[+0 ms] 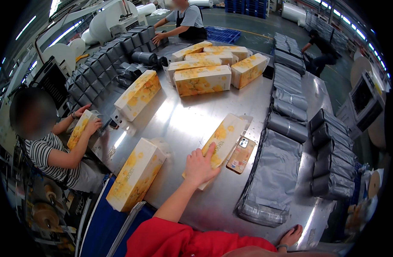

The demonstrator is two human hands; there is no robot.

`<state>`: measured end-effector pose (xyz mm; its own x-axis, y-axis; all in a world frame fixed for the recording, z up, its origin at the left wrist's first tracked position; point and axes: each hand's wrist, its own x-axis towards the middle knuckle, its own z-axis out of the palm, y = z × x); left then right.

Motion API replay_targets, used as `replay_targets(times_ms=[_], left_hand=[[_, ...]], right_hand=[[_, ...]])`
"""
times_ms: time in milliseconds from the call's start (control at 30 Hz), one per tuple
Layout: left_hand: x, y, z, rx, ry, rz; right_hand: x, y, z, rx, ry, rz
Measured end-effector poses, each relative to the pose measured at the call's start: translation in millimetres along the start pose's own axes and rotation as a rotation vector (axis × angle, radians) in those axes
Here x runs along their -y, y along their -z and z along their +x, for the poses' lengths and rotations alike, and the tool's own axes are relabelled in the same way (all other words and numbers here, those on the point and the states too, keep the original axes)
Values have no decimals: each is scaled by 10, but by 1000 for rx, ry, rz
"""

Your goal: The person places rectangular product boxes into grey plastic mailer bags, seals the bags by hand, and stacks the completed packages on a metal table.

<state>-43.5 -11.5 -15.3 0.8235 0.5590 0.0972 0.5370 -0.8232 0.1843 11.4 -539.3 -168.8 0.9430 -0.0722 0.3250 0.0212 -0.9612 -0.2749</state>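
Resting on the near part of a yellow-flowered oblong pack (225, 133), my left hand (200, 166): index stretched along the upper face, thumb apart toward the right. Working remotely, I cannot tell whether its fingers squeeze or merely lie there. Right hand (292, 236): fingers loosely bent at the near right, nothing visible in them. Pack lies aslant mid-table on bare metal (209, 210), a gold-cased phone (241, 155) just beside its right flank.

Handling, my judgement: spread pressure across the palm, as a lone fingertip may dent the wrapping; avoid sweeping toward the phone; use both hands for any turning.

Farther out: second flowered pack (136, 175), near left; flat grey plastic bags (271, 167), right; striped-shirted co-worker (55, 150), left, both hands on another pack (78, 132); flowered packs clustered (203, 81), far side.
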Motion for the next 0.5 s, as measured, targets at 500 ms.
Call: replay_targets(times_ms=[500], left_hand=[[45,-29,-8,-19,2,-21]], right_hand=[[20,-8,30,6,10,-28]])
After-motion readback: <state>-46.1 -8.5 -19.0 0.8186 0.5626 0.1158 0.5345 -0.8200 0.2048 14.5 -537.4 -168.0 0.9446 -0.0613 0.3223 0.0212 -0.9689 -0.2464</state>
